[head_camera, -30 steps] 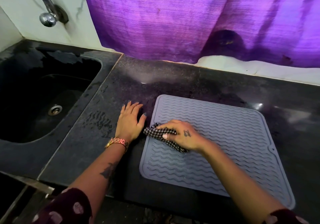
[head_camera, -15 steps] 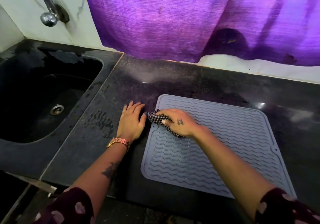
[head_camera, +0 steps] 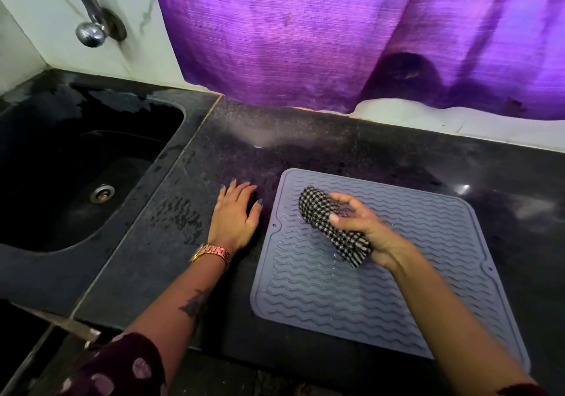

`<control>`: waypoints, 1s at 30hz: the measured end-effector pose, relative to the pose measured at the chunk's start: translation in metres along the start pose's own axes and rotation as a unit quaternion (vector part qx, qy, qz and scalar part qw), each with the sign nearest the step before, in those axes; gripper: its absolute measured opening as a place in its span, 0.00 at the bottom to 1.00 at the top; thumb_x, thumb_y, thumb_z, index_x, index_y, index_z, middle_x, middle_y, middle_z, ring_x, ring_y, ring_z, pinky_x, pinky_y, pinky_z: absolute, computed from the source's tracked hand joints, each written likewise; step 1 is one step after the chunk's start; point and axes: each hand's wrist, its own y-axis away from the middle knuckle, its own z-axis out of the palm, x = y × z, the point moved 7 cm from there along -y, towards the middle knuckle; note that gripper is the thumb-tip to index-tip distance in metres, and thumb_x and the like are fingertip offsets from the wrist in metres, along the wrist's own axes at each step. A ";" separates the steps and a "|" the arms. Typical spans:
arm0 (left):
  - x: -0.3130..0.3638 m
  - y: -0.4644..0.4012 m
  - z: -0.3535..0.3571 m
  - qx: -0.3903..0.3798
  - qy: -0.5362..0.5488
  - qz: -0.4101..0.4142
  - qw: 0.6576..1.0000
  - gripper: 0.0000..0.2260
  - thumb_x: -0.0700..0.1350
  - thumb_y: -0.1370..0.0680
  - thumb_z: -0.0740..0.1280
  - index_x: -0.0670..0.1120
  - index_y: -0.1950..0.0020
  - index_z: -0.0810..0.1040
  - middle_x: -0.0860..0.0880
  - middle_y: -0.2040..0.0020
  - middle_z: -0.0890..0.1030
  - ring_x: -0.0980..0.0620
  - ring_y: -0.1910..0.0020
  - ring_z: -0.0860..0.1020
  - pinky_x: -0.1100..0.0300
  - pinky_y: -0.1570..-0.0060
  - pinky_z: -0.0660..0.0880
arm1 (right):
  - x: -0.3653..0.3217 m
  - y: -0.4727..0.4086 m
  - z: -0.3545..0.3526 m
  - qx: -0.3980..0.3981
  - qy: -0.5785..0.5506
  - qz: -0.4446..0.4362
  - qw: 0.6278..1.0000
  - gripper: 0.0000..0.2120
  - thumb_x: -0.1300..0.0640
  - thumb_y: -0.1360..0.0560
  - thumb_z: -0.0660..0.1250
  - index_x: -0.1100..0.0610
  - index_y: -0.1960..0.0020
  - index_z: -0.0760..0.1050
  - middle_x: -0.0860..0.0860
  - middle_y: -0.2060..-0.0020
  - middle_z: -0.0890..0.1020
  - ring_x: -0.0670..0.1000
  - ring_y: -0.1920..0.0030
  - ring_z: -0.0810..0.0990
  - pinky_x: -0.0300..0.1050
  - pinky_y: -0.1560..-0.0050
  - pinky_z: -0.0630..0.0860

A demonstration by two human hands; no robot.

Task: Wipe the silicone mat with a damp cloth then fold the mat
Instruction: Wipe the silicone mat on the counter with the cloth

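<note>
The grey, square, wave-ribbed silicone mat (head_camera: 382, 288) lies flat and unfolded on the black speckled stone counter (head_camera: 305, 148), its near part stretching back below both wrists, so the wiping stage looks unfinished and no fold has begun. The right hand (head_camera: 363, 227) curls its fingers (head_camera: 345, 199) and thumb around a bunched black-and-white checked cloth (head_camera: 330, 224), held palm-up over the mat's far-left area; whether the cloth touches the ribs cannot be told. Left of those fingers and just beside the mat's left edge, the left hand (head_camera: 234, 215) rests flat with fingers straight on the counter, probably bracing the person, with the black sink (head_camera: 171, 148) beyond its fingertips to the left.
</note>
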 end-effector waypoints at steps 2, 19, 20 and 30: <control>0.001 0.001 0.000 -0.008 -0.004 -0.003 1.000 0.24 0.54 0.23 0.53 0.44 0.31 0.69 0.45 0.28 0.68 0.45 0.25 0.57 0.51 0.25 0.47 | 0.001 -0.007 0.005 0.027 0.101 -0.008 0.994 0.27 0.64 0.37 0.75 0.51 0.41 0.73 0.55 0.45 0.80 0.51 0.52 0.82 0.45 0.58 0.80; -0.001 0.000 0.000 0.001 -0.006 -0.002 1.000 0.25 0.54 0.24 0.53 0.44 0.31 0.70 0.45 0.29 0.69 0.45 0.25 0.58 0.52 0.25 0.47 | 0.002 0.003 0.075 -0.065 0.601 -0.166 0.779 0.20 0.52 0.30 0.72 0.38 0.40 0.75 0.42 0.42 0.78 0.45 0.42 0.74 0.47 0.41 0.72; -0.002 0.000 0.001 -0.001 -0.007 -0.003 1.000 0.26 0.54 0.25 0.53 0.44 0.31 0.70 0.45 0.29 0.69 0.45 0.25 0.58 0.52 0.25 0.47 | 0.000 0.005 0.074 -0.087 0.583 -0.156 0.792 0.20 0.54 0.31 0.72 0.38 0.41 0.76 0.42 0.44 0.79 0.44 0.44 0.75 0.46 0.42 0.72; -0.005 -0.002 0.004 0.003 -0.008 0.003 1.000 0.22 0.53 0.22 0.57 0.44 0.31 0.69 0.44 0.29 0.69 0.44 0.25 0.58 0.51 0.25 0.47 | 0.011 0.004 0.082 -0.003 0.709 -0.153 0.689 0.28 0.61 0.25 0.61 0.36 0.31 0.63 0.44 0.28 0.64 0.51 0.43 0.67 0.47 0.44 0.67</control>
